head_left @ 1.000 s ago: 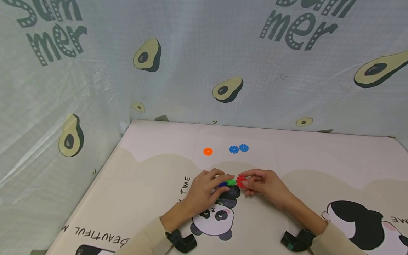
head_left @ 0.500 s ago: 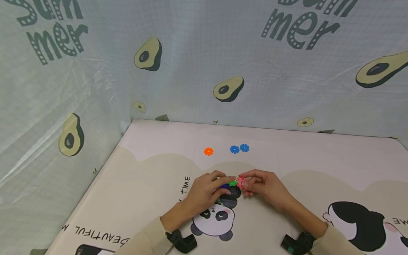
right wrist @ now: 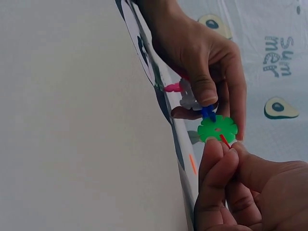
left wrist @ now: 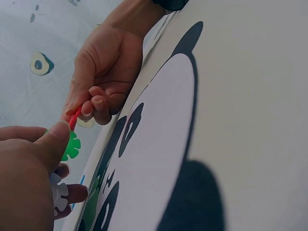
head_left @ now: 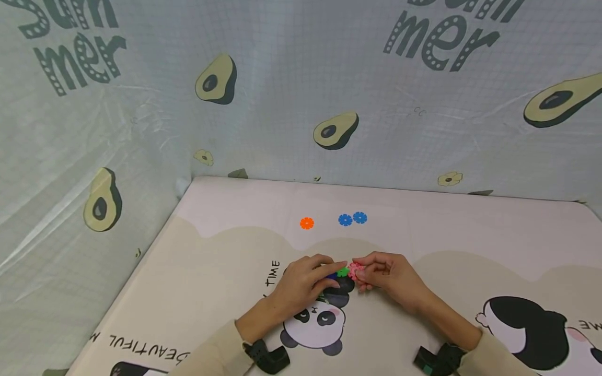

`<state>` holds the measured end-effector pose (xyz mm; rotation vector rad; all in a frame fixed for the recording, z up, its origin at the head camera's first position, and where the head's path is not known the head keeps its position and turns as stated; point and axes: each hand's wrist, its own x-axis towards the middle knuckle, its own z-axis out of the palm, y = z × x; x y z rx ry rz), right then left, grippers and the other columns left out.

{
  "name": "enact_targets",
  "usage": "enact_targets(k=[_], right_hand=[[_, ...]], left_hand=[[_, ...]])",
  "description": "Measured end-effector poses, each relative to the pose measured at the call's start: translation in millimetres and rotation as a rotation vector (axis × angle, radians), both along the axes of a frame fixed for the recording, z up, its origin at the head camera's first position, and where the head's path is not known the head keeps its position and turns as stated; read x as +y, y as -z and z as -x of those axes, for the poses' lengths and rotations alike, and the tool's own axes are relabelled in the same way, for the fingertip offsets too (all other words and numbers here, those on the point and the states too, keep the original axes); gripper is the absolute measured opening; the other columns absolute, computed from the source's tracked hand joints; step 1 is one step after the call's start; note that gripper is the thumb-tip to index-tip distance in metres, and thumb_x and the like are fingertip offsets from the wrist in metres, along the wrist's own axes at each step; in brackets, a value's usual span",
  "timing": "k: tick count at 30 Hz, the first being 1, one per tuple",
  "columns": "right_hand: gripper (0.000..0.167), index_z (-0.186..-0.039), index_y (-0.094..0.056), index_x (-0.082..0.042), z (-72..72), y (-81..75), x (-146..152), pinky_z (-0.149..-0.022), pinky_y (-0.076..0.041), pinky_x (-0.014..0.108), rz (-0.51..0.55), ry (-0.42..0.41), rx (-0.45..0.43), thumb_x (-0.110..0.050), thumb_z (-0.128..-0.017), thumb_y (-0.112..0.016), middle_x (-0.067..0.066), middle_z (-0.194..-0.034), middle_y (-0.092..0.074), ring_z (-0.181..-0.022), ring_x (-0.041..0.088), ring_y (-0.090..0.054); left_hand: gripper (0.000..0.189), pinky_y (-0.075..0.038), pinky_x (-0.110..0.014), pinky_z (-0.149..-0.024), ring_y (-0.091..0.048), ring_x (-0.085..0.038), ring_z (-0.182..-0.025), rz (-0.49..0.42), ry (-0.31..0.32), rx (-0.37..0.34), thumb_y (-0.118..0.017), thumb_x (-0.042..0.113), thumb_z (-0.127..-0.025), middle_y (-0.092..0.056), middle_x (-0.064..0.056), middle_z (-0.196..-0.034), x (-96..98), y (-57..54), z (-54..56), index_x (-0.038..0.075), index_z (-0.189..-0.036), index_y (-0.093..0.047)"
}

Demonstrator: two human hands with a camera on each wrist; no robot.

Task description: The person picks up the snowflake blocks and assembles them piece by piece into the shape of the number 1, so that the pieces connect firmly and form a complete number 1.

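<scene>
My left hand (head_left: pixel 305 277) grips a small cluster of joined plastic snowflake discs. In the right wrist view the cluster shows a green disc (right wrist: pixel 211 131), a blue disc (right wrist: pixel 208 112), a white disc (right wrist: pixel 189 97) and a pink disc (right wrist: pixel 173 88). Between thumb and fingertips, my right hand (head_left: pixel 397 277) pinches a red snowflake disc (head_left: pixel 354 271). That disc stands edge-on against the green one; whether their slots interlock is hidden by the fingertips. Both hands are close together above the printed panda (head_left: pixel 315 326).
Farther back on the table lie an orange snowflake disc (head_left: pixel 307 223) and two blue snowflake discs (head_left: pixel 352 219), side by side. The patterned tablecloth (head_left: pixel 226 292) runs back to a curtain (head_left: pixel 268 120) printed with avocados. A second curtain stretch bounds the left side.
The red disc has tilted, looking paler, and its gap to the green disc has closed. Both hands shifted only slightly; the discs on the table stayed put.
</scene>
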<state>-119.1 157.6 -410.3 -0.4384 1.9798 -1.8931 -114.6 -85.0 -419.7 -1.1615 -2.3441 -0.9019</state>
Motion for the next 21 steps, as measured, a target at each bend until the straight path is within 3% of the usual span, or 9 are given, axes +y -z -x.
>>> enact_targets(k=[21], right_hand=[[0.035,-0.117,-0.055,0.015,-3.0,-0.8,-5.2,-0.07,-0.056,0.033,0.036,-0.019,-0.023,-0.006,-0.091,-0.064,0.027,-0.091,-0.066,-0.075,0.026,-0.068]], left_hand=[[0.037,-0.048,-0.021,-0.072,-0.062,-0.011,-0.085,-0.018,0.025,-0.012,-0.076,0.018,-0.081,-0.065,0.0,-0.1,-0.7,-0.8,0.4,0.015,-0.118,-0.07]])
